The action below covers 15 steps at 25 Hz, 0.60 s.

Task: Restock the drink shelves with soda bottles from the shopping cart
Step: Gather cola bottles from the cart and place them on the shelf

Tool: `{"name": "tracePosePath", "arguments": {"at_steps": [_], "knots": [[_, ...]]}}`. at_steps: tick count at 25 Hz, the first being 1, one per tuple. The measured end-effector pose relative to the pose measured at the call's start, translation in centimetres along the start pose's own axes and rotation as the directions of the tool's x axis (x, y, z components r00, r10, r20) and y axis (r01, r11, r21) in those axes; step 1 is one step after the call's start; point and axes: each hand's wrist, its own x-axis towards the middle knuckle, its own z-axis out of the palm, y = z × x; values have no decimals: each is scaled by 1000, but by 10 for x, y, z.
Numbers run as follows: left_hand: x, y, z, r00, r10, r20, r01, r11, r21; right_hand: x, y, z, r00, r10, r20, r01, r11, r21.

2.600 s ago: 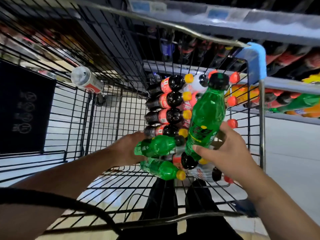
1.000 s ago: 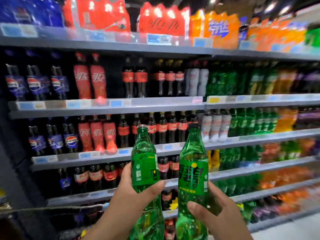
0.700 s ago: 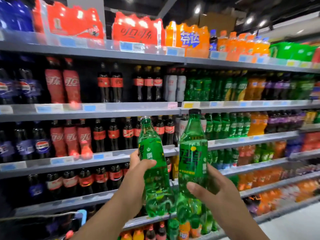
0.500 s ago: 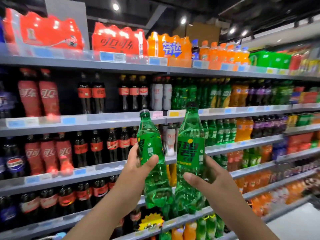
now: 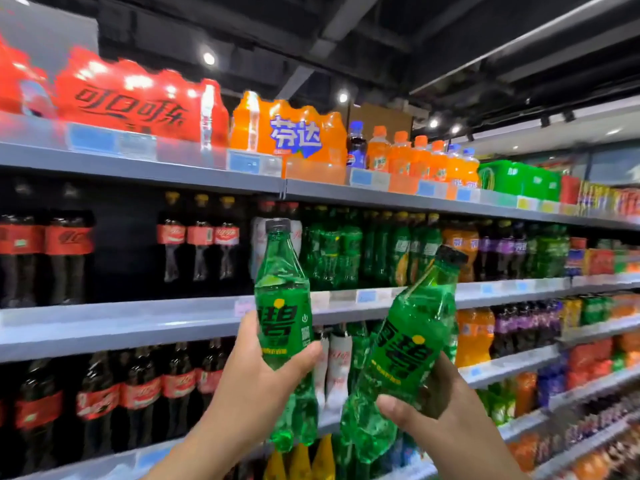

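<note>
Green upright bottle (image 5: 284,306) is clamped in my left grip (image 5: 256,386), the tilted bottle (image 5: 412,341) in my right grip (image 5: 436,420), neither on the shelf (image 5: 138,320) yet.

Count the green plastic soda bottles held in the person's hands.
2. The upright green plastic soda bottle is in the left hand; the tilted green plastic soda bottle is in the right hand. No third bottle shows in either grip.

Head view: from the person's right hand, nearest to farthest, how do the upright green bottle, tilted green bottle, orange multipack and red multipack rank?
1. Tilted green bottle, gripped in the right hand.
2. Upright green bottle, just left, in the left hand.
3. Orange multipack, top shelf, above.
4. Red multipack, top shelf, far left.
</note>
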Motion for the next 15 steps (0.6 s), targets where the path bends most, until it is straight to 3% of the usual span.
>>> {"name": "tracePosePath", "arguments": {"at_steps": [4,7,9,15], "knots": [[84,-39,33,994,76,80,-80,996,45,67,22,-38,998,-24,-59,21,998,-54],[124,-56,59,983,-52,178,83,982,-171,104,33,-63,996,-7,-86,1,997,-72],[145,-61,75,975,8,222,42,975,-218,132,41,-78,996,-16,-82,8,995,-98],[203,-60,114,992,124,-29,-123,992,14,232,73,-119,991,-122,-58,113,985,-131]]}}
